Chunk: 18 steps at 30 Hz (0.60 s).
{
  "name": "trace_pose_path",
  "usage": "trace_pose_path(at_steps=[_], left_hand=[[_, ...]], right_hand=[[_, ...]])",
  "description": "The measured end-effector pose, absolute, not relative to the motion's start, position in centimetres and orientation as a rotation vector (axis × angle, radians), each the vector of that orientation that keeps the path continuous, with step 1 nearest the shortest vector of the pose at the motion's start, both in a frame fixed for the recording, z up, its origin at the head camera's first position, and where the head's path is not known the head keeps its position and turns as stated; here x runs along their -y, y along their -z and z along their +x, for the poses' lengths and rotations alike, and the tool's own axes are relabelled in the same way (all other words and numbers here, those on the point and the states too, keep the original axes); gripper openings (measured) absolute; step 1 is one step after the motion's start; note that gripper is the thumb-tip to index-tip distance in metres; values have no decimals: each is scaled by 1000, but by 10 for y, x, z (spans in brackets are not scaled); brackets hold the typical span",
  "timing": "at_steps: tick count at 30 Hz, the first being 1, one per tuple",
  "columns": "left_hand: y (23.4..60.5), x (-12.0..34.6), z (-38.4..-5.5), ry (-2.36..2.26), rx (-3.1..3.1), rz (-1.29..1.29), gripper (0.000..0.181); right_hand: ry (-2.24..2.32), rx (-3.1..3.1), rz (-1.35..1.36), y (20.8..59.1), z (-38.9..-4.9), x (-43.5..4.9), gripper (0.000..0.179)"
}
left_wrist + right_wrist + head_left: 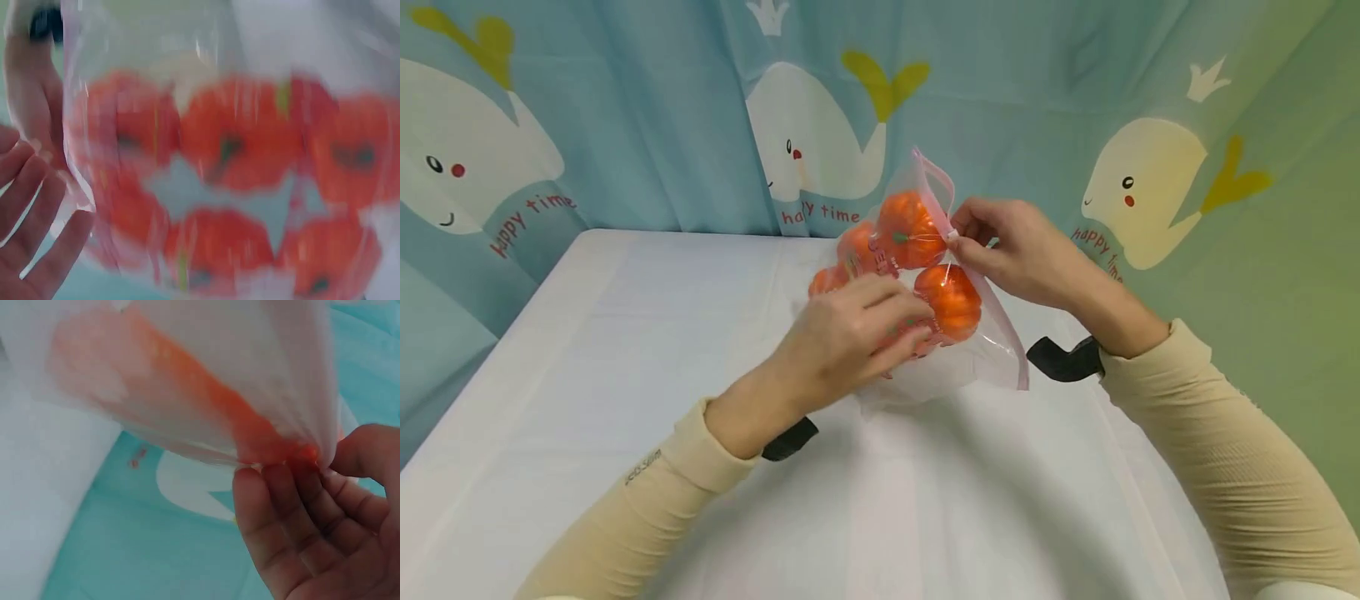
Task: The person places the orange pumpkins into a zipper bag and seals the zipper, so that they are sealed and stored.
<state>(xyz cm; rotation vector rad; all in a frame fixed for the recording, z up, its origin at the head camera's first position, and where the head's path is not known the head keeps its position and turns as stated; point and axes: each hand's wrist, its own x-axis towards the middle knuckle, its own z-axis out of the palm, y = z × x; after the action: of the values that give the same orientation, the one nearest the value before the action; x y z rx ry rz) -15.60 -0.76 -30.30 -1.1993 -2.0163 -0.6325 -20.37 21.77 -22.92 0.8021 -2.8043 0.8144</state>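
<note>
A clear zip bag (917,379) with a pink zip strip holds several shiny orange toy pumpkins (950,302) with green stems. My right hand (1026,250) pinches the pink strip near its middle, thumb against fingertips. The right wrist view shows the right fingers (250,506) at the bag's edge. My left hand (853,333) is in front of the bag, partly covering the pumpkins. In the left wrist view, the left fingers (62,244) are spread and loosely extended beside the bag's edge; whether they touch it is unclear. The pumpkins blur through the plastic there.
The bag is above a table with a white cover (625,375). Behind the table hangs a blue-green curtain (662,125) printed with white whales. A black strap (1063,360) sits at the right wrist, and another black piece (790,439) at the left.
</note>
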Motion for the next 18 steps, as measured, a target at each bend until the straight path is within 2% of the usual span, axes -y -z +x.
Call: trace_pose_path(at_steps=[3,6,13,15,18], left_hand=[[293,20,-171,732,1979,-1066,19],[291,30,-185,794,2021,-972,30],[290,40,-207,1163,2342,-861,75],[289,42,-210,1414,2423,-873,77],[292,44,-213,1793,2453,-902,65]], right_hand=[[-670,2773,901,217,-200,-217,9],[-579,2743,979,211,-200,-216,8],[-395,2644,1246,202,-202,-211,6],[-324,2607,1306,198,-201,-209,7],[-254,2592,1348,193,-200,-204,7]])
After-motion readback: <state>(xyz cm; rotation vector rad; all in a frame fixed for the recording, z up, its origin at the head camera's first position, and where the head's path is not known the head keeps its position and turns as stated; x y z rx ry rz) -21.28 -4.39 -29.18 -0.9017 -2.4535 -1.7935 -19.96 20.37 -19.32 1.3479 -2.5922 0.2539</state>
